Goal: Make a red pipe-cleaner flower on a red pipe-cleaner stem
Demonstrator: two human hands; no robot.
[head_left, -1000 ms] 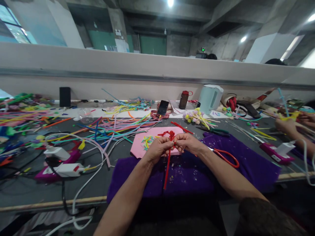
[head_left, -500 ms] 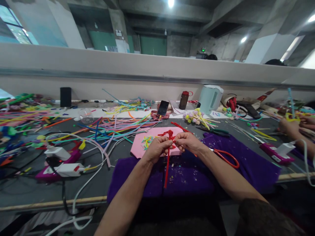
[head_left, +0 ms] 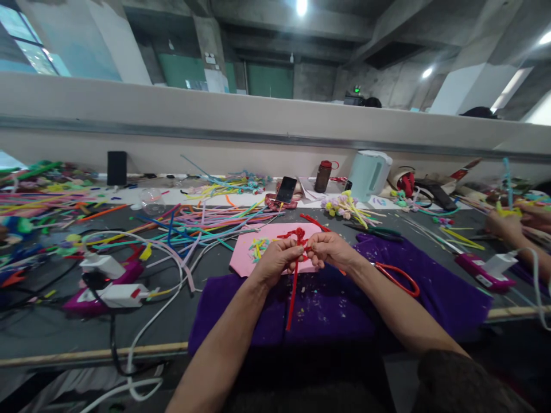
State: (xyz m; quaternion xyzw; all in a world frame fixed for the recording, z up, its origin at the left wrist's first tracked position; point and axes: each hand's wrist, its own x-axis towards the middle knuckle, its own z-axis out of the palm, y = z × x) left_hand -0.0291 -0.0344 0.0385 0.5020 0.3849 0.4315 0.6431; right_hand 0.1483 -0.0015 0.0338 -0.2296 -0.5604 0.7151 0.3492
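Concrete pillars and a long pale partition back a dark grey surface [head_left: 51, 330] littered with coloured pipe cleaners [head_left: 202, 221]. On it lies a purple cloth [head_left: 336, 310], and just behind the cloth a pink sheet [head_left: 245, 261]. Above the cloth's far edge the left hand [head_left: 275, 261] and right hand [head_left: 329, 249] meet — each grip pinched shut on a red pipe cleaner [head_left: 293, 298], whose twisted top sits between the fingertips while its stem hangs over the cloth. Red-handled scissors [head_left: 396, 276] lie on the cloth, right of the hands.

bright ceiling lamps [head_left: 301, 6] glare overhead; wide-angle bending at edges; bench evenly lit, sharp.
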